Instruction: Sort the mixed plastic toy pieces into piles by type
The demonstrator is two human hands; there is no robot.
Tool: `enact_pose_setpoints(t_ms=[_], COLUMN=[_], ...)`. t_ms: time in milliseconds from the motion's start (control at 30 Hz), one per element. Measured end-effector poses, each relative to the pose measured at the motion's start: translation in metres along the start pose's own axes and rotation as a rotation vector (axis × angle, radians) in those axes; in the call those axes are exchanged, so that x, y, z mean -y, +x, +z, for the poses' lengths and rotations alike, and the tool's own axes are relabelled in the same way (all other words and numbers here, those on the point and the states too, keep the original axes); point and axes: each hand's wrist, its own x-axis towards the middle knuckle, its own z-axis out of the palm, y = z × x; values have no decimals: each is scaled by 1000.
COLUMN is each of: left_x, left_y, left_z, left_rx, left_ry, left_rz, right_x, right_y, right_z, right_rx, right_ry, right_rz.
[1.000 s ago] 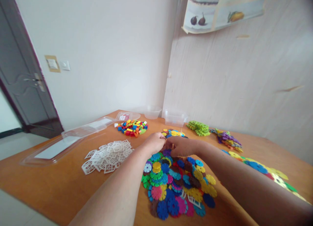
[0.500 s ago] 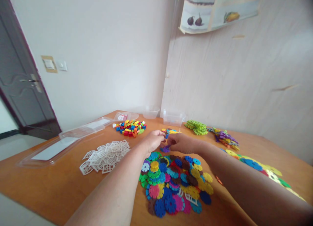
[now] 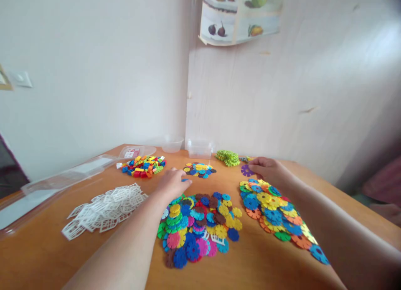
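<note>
Right hand [image 3: 266,169] has moved away from the left hand [image 3: 172,184] and now stands beyond and to the right of the mixed pile [image 3: 200,227]. It holds a purple disc [image 3: 246,170] between thumb and fingers, apart from the mixed pile. The left hand is beyond and to the left of the mixed pile, thumb spread from the fingers; a bit of blue shows there, but whether it is gripped cannot be told.

Status: separation by kind appears well advanced. Relative to the mixed pile, the white heap [image 3: 106,206] lies left, the bricks [image 3: 142,166] beyond and left, the small pile [image 3: 200,169] directly beyond, the green pieces [image 3: 227,157] farther beyond and right, the disc heap [image 3: 272,210] right. Remaining: the mixed pile still contains discs of many colours and stray frames [image 3: 217,239], seemingly not yet separated.
</note>
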Motion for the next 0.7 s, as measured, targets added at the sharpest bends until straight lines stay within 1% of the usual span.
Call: enact_pose_setpoints(t_ms=[67,133,267,333,433,567,700], left_x=[1,3,12,16,18,14,12], left_y=[-1,0,5,8,10,9,8], left_z=[0,3,11,14,14,9,7], left_rx=[26,44,25,24,37,66,75], left_ry=[60,85,72,61,51,40,40], left_rz=[-7,-11,-9,-19,-57,-103,-101], right_x=[-17,-34,-63,-72,-78,-75,-71], right_y=[-9,-16,-26,-29,-31,-34,-38], right_z=[-23,-41,-64,-69,-72,-71,-71], right_rx=[-65,-97,-147,-156,-154,-140,-177], right_ry=[10,14,57,73,64,1,-104], right_rz=[65,130,233,247,236,240,292])
